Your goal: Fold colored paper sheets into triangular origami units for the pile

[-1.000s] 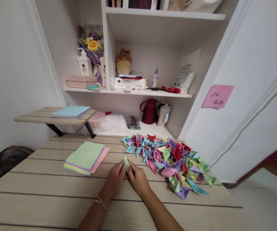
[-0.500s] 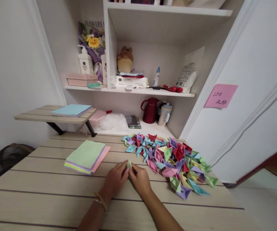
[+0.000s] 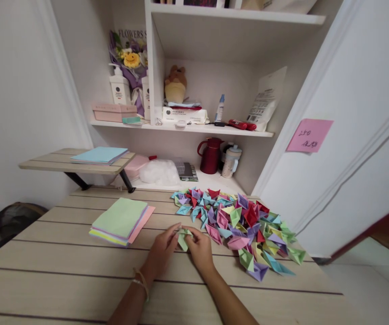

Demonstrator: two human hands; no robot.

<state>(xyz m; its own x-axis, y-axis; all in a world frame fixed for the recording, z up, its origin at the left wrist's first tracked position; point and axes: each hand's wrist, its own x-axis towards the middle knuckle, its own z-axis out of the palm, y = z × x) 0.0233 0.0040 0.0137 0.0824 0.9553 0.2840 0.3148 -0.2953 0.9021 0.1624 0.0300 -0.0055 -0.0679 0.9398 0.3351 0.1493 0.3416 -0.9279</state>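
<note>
A small folded piece of light green paper [image 3: 183, 240] is held between my two hands, just over the slatted wooden table [image 3: 79, 280]. My left hand [image 3: 163, 243] pinches its left edge with thumb and fingers. From the other side, my right hand [image 3: 199, 246] grips it, thumb on the near face. Folded paper boats [image 3: 237, 216] in many colours lie heaped close to the right of my right hand. To the left of my left hand sits a stack of coloured paper squares [image 3: 122, 217], light green on top.
On a small raised stand [image 3: 45, 160] at the back left lies another paper stack [image 3: 99, 155], blue on top. Behind the table, a shelf unit [image 3: 181, 127] holds a red jug [image 3: 210, 155], a cup [image 3: 231, 161] and a plastic bag [image 3: 159, 172]. A pink note [image 3: 310, 135] sticks to the right wall.
The green paper has turned and opened out between my fingers, so more of it shows. My hands have moved slightly apart around it. The paper boats and stacks have stayed put.
</note>
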